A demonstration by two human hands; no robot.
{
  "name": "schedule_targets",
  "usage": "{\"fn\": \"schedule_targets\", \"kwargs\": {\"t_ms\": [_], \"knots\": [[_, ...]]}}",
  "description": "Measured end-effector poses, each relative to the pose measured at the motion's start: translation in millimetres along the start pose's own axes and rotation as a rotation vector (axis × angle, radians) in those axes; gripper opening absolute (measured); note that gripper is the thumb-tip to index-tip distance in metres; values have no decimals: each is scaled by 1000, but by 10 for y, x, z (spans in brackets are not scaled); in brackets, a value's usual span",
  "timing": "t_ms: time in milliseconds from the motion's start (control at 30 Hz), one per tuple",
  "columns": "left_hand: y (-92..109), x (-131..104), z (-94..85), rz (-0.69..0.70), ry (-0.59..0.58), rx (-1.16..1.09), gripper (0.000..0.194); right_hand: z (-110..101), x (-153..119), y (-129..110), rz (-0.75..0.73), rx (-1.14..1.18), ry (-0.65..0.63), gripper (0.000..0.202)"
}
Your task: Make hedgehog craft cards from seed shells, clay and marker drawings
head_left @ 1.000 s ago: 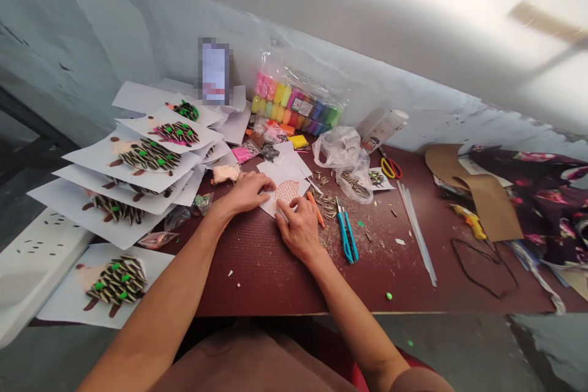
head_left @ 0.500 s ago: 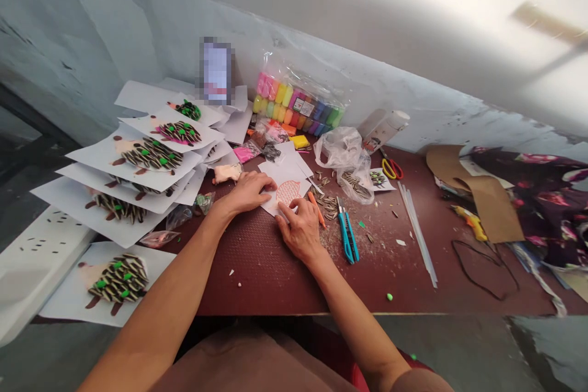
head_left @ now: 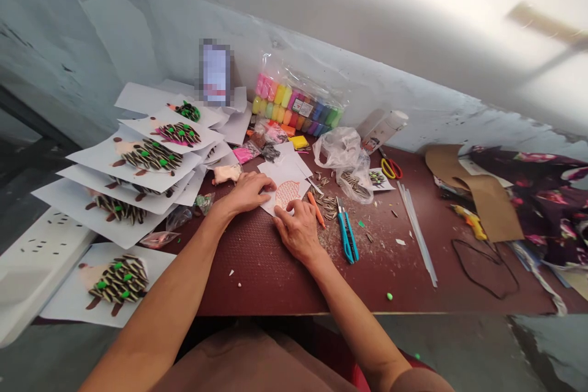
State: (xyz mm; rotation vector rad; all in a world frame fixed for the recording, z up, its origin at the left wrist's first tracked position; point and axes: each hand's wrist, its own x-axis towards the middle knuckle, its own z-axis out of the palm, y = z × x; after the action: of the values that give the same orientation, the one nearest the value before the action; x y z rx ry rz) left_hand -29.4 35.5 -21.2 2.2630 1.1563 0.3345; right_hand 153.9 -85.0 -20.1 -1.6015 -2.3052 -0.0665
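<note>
A white paper (head_left: 281,165) with an orange hedgehog-like drawing (head_left: 287,193) lies on the dark red table (head_left: 257,269). My left hand (head_left: 250,192) rests on the paper's left edge, its fingers loosely spread and holding nothing. At the lower right edge of the paper is my right hand (head_left: 298,228), palm down, thumb apart from the curled fingers, nothing visible in it. Just right of it lie an orange marker (head_left: 316,209), striped sunflower seeds (head_left: 329,205) and a teal cutter (head_left: 348,236). A lump of pale clay (head_left: 226,173) sits beyond my left hand.
Stacked papers with seed hedgehogs (head_left: 147,156) and a power strip (head_left: 41,257) are at left. Behind stand a pack of coloured clay (head_left: 298,104) and a bottle (head_left: 386,130). Scissors (head_left: 391,168), glue sticks (head_left: 418,236) and a yellow glue gun (head_left: 473,222) lie rightward.
My right hand has shifted slightly left along the paper's lower edge, with its fingers a little lower on the drawing. My left hand has hardly moved.
</note>
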Motion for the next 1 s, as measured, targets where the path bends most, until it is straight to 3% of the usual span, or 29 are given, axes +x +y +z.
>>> {"fn": "schedule_targets", "kwargs": {"t_ms": [333, 700, 867, 1000], "knots": [[-2, 2, 4, -5, 0, -2, 31, 6, 6, 17, 52, -1, 18, 28], [-9, 6, 7, -6, -2, 10, 32, 40, -20, 43, -18, 15, 62, 22], [-6, 6, 10, -7, 0, 9, 32, 44, -24, 50, 44, 89, 115, 24], [-19, 7, 20, -4, 3, 6, 32, 33, -18, 48, 37, 77, 77, 28]]}}
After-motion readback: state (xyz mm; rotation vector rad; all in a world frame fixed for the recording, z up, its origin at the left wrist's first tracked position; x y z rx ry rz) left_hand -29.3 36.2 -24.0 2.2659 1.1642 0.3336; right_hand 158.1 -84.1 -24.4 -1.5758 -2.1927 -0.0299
